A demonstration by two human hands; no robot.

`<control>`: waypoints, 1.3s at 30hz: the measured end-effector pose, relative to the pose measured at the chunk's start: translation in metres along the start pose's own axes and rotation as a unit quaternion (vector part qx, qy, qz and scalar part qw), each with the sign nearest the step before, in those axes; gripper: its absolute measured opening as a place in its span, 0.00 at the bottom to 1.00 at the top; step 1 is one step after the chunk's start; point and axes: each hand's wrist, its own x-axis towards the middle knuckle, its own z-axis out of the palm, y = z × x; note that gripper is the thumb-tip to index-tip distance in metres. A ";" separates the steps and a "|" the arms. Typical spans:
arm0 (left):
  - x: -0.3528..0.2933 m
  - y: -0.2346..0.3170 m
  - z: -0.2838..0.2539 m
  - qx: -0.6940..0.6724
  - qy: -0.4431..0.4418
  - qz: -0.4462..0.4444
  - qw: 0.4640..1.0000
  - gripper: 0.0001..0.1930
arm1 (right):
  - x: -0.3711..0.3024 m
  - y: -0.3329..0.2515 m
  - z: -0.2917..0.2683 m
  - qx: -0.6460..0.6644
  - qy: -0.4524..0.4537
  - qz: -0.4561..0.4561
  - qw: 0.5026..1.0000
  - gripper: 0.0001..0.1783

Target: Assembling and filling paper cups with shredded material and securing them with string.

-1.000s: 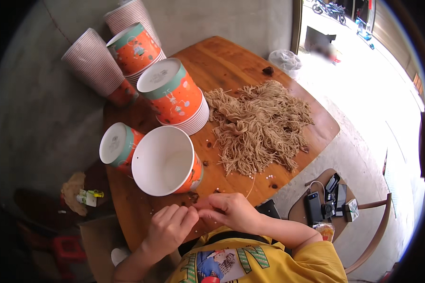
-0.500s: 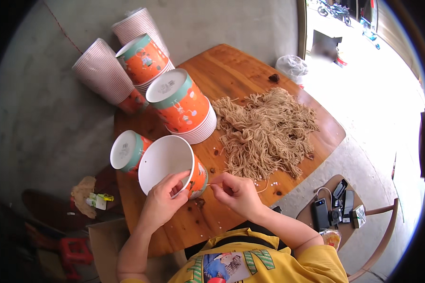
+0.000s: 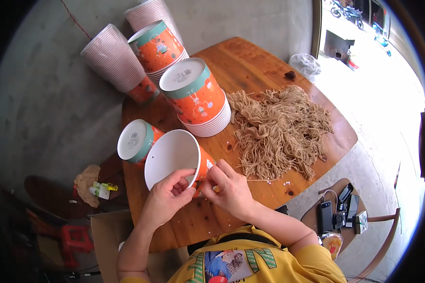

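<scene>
Head view: bucket [image 3: 174, 153] upright on the bench [image 3: 174, 234], mouth up, at the near left part of the top, directly before the person. Inside white; outer wall orange, printed with small figures. One small dark dot on the inner wall, toward the left of the mouth.

Left hand [image 3: 163, 203]: pinching the bucket at the near right of its rim, index finger over the inside, thumb on the outer side. Right hand [image 3: 232, 192]: fingers bent and drawn together, tips at the outer wall, just beside the left thumb. Whatever those tips pinch is covered by the hand; cannot tell.

Cord [image 3: 256, 180], thin and pale, lies between the right hand and the near edge of the pile [image 3: 281, 134]. Pile is tan, made of many loose strands, heaped on the right half of the bench. White bits [image 3: 287, 183] scattered by its near edge.

Second bucket [image 3: 133, 140]: base up, just left of the first. Stack [image 3: 196, 100] of nested buckets behind, also base up, teal band at the top. Further stacks [image 3: 112, 61] toward the wall, pale rims showing.

Dark lump [image 3: 290, 75] beyond the pile. Off the bench, right: chair [image 3: 311, 217] bearing a phone [image 3: 326, 216] and a camera [image 3: 338, 220]. Left, on the floor side: red stool [image 3: 75, 239].
</scene>
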 end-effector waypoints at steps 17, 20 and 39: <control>0.003 -0.010 0.005 -0.035 -0.054 0.020 0.998 0.19 | -0.002 0.003 -0.004 -0.018 -0.019 0.000 1.000 0.09; 0.011 -0.015 0.007 -0.078 -0.067 0.025 0.994 0.17 | -0.004 0.007 -0.005 -0.030 -0.023 0.000 0.999 0.09; 0.046 -0.012 0.011 -0.248 -0.010 0.037 0.968 0.07 | 0.017 0.003 -0.065 0.010 -0.265 0.093 0.960 0.12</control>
